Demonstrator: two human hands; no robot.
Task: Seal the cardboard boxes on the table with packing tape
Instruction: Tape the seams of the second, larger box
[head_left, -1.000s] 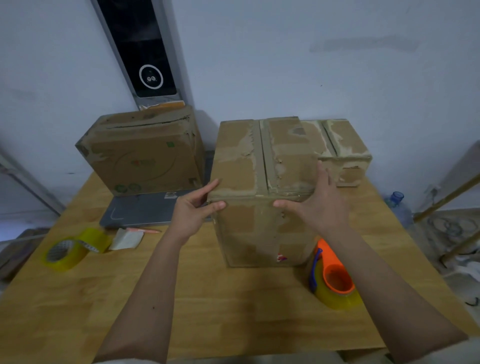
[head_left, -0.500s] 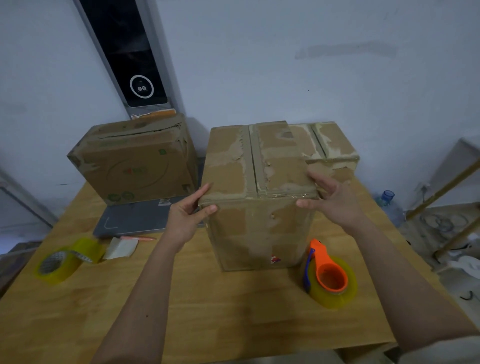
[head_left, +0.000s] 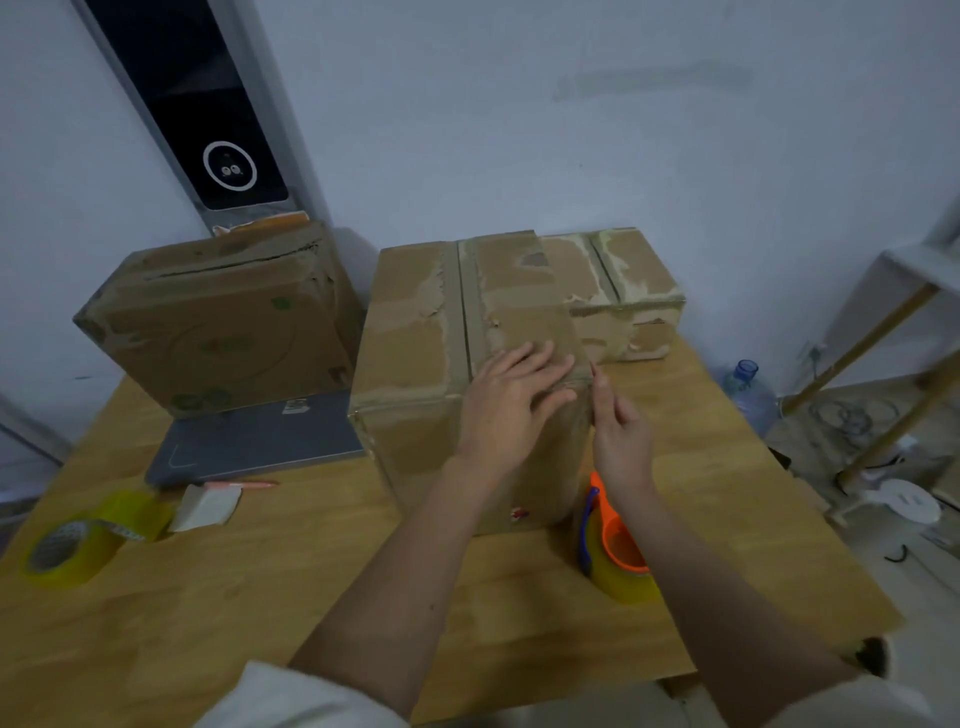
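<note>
A tall worn cardboard box (head_left: 415, 332) stands mid-table, with a strip of tape running down its top seam. My left hand (head_left: 511, 400) lies flat, fingers straight, on the box's near right top corner. My right hand (head_left: 621, 434) is at the right near edge of the same box, with its fingers pointing up and touching the corner. Below it on the table lies a tape roll in an orange dispenser (head_left: 618, 553). A second box (head_left: 218, 338) stands at the back left. A third, lower box (head_left: 631, 291) sits behind the middle one on the right.
A loose yellowish tape roll (head_left: 70, 543) lies near the wooden table's (head_left: 260, 597) left edge. Beside it are a folded white paper (head_left: 205, 508), a pink pen (head_left: 244, 484) and a grey flat slab (head_left: 260, 444). A water jug (head_left: 748, 387) and racks stand on the floor to the right.
My left hand slid from the box's left front corner across to its right top corner. My right hand dropped off the top to the right edge.
</note>
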